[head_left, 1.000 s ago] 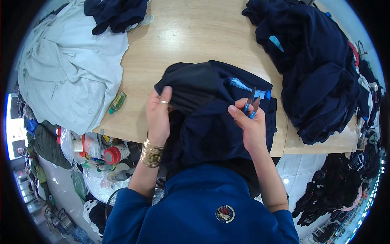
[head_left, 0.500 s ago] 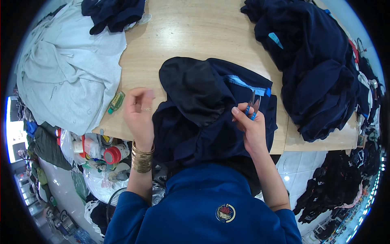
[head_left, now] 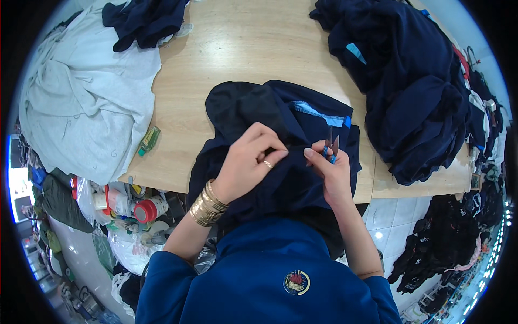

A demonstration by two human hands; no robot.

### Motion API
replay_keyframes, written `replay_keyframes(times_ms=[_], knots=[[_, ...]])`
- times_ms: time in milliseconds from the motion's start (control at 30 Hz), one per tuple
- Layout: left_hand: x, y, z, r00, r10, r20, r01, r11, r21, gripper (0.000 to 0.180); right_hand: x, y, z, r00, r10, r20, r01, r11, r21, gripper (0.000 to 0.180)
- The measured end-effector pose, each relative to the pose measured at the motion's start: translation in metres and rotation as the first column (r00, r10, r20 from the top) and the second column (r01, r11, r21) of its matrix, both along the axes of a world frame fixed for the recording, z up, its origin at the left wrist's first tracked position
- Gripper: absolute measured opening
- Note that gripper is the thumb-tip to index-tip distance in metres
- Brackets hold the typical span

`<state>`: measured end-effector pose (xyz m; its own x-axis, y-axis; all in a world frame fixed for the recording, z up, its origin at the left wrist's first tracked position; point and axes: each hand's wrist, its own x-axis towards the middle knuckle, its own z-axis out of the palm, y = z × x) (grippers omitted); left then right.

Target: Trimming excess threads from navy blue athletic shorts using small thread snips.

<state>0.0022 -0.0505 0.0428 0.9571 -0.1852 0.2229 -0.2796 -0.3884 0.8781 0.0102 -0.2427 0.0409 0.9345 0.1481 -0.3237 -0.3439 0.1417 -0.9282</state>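
Observation:
A dark navy garment (head_left: 253,181) with a black lining section (head_left: 243,108) lies at the table's near edge and hangs over it. Along its far right part runs a light blue strip (head_left: 318,114). My left hand (head_left: 253,156) is closed over the middle of the garment, thumb and forefinger pinched together; whether thread or cloth is between them is too small to tell. In my right hand (head_left: 335,175) is a small pair of scissors (head_left: 330,151) with blue handles, blades pointing away from me. The right thumb and forefinger also pinch near the garment, close to the left fingertips.
A pale grey cloth (head_left: 86,102) covers the table's left, with a small green bottle (head_left: 149,141) beside it. Another navy piece (head_left: 145,24) lies at the far left. A large navy garment pile (head_left: 410,97) occupies the right. Below the left edge stands a red-lidded container (head_left: 150,209).
My left hand has swung right, from beside the garment to its middle, and its fingers are now pinched near my right hand. The right hand still holds the scissors in nearly the same place.

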Motion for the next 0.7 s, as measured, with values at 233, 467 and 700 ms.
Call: replay_keyframes(times_ms=[233,467,700], knots=[[-0.010,0.006,-0.011,0.861,-0.053,-0.505,-0.187,0.892,-0.412,0.008,-0.002,0.003,-0.019,0.996,0.073,0.052,-0.066,0.991,-0.114,0.016],[-0.019,0.001,-0.015,0.687,-0.256,-0.680,-0.387,0.662,-0.641,0.010,-0.011,0.005,-0.012,0.970,0.121,0.209,0.025,0.811,-0.584,0.027],[-0.023,0.004,-0.009,0.704,-0.266,-0.658,-0.352,0.675,-0.649,0.014,-0.024,-0.007,0.002,0.694,0.487,0.530,0.292,0.483,-0.825,0.024]])
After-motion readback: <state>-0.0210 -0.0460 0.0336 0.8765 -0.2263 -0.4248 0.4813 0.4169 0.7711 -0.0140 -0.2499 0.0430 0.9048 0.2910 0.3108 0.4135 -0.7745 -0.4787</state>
